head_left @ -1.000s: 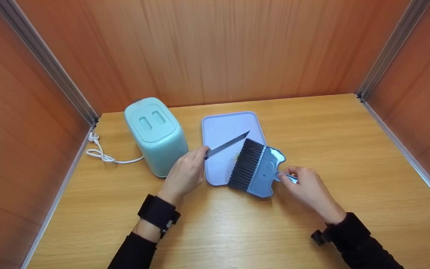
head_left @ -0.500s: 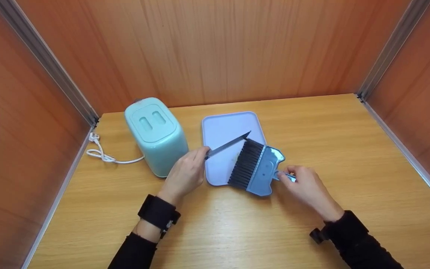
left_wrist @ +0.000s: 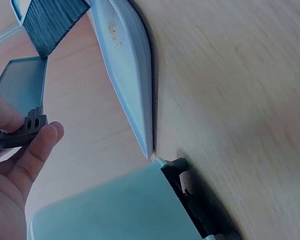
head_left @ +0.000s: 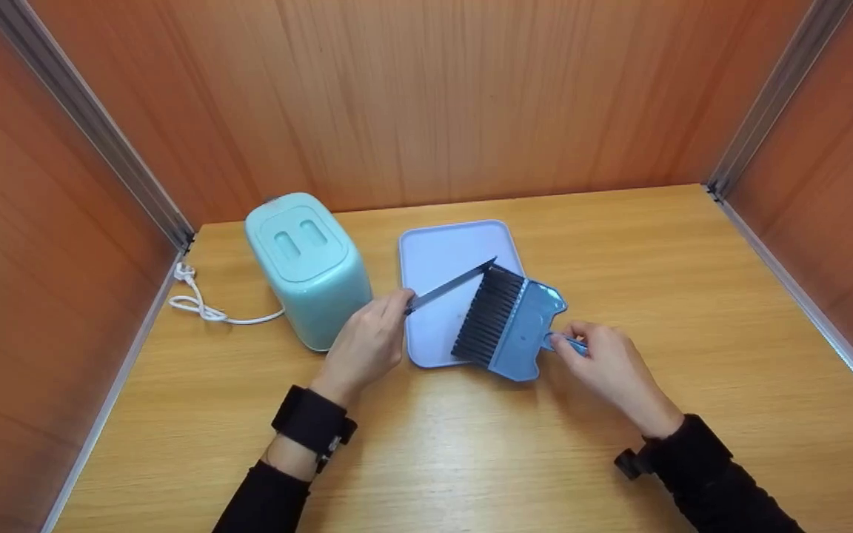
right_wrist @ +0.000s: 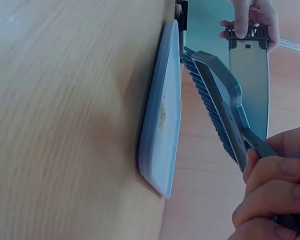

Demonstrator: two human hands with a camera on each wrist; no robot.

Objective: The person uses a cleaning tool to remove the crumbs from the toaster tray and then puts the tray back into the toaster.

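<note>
My left hand (head_left: 367,340) pinches the black end of a thin metal crumb tray (head_left: 452,285), tilted on edge above a lilac serving tray (head_left: 434,252). In my right hand (head_left: 611,370) is the handle of a blue hand brush (head_left: 523,333) with dark bristles. Its bristles hang over the right side of the lilac tray, their upper corner at the crumb tray's far end; whether they touch, I cannot tell. Small yellowish crumbs (left_wrist: 113,34) lie on the lilac tray, clearest in the wrist views.
A mint-green toaster (head_left: 312,274) stands left of the lilac tray, close to my left hand. Its white cord and plug (head_left: 208,311) lie farther left. Wooden panels (head_left: 426,96) wall the table (head_left: 426,459) at the back and both sides.
The brush has shifted slightly up and away from me, and its head has tilted a little. My left hand and the crumb tray have barely moved.
</note>
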